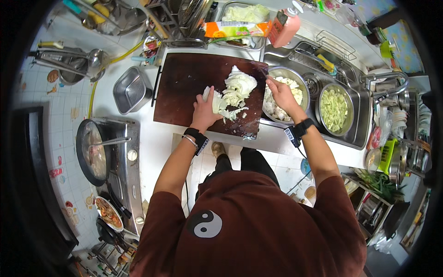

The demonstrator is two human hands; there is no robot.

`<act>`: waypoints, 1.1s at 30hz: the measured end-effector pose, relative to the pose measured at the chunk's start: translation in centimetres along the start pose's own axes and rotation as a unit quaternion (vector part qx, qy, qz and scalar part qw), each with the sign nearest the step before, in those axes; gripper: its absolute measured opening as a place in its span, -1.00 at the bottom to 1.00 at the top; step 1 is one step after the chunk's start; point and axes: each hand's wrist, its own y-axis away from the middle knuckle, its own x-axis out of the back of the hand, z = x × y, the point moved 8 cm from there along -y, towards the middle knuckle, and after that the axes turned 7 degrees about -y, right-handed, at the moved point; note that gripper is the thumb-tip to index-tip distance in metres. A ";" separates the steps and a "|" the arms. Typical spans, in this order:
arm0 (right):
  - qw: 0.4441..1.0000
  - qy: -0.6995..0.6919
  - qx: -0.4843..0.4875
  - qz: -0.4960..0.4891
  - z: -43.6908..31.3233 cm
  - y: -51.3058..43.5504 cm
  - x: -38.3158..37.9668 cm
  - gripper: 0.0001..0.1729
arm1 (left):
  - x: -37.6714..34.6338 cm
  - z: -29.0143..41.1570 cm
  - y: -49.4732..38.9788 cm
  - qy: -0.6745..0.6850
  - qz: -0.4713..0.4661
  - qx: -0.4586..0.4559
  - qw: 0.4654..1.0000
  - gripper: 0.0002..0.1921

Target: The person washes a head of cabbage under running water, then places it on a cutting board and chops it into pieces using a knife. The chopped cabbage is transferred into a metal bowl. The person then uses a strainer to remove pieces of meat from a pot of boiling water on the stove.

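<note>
My left hand (204,109) rests on a piece of pale cabbage (217,103) on the dark brown cutting board (187,79). Beside it lies a larger heap of cut cabbage (240,83), with small scraps near the board's front edge. At the board's right edge my right hand (281,95) is closed round the handle of a knife (262,70), whose blade is hard to make out against the dark board. Under my right forearm, a steel bowl (306,93) of cut white and pale yellow cabbage stands in the sink. Another steel bowl (352,104) there holds pale green cut vegetable.
An empty metal container (129,90) stands left of the board. Further left, a wok (81,152) with liquid and a ladle (114,141) sits on the stove (133,180). Behind the board are a pink pump bottle (284,29) and a tray holding cabbage (245,14). The faucet (387,75) is at right.
</note>
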 end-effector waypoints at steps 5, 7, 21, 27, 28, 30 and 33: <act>0.986 0.023 -0.086 -0.138 3.9 1.5 -2.3 -0.46 | -0.4 3.8 -2.6 -0.023 -0.024 0.005 0.999 0.31; 0.981 0.022 -0.104 -0.165 4.3 3.1 -2.2 -0.46 | -0.9 5.6 -3.4 -0.031 -0.037 0.009 0.999 0.30; 0.980 0.002 -0.197 -0.037 8.2 9.8 9.4 -0.50 | -5.8 21.2 -7.4 -0.036 -0.085 -0.106 0.990 0.10; 0.957 0.005 -0.285 0.059 10.6 12.5 11.5 -0.50 | -1.8 19.8 -5.7 0.092 0.004 -0.185 0.979 -0.11; 0.960 -0.019 -0.266 0.086 10.0 12.5 11.3 -0.49 | -0.4 18.2 -5.1 0.101 0.032 -0.180 0.978 -0.11; 0.960 -0.108 -0.247 0.075 8.6 12.4 9.2 -0.48 | 2.1 14.3 -3.7 0.114 0.078 -0.145 0.980 -0.09; 0.951 -0.225 -0.205 0.049 5.0 10.0 3.3 -0.53 | 5.5 8.8 -1.8 0.101 0.151 -0.096 0.979 -0.05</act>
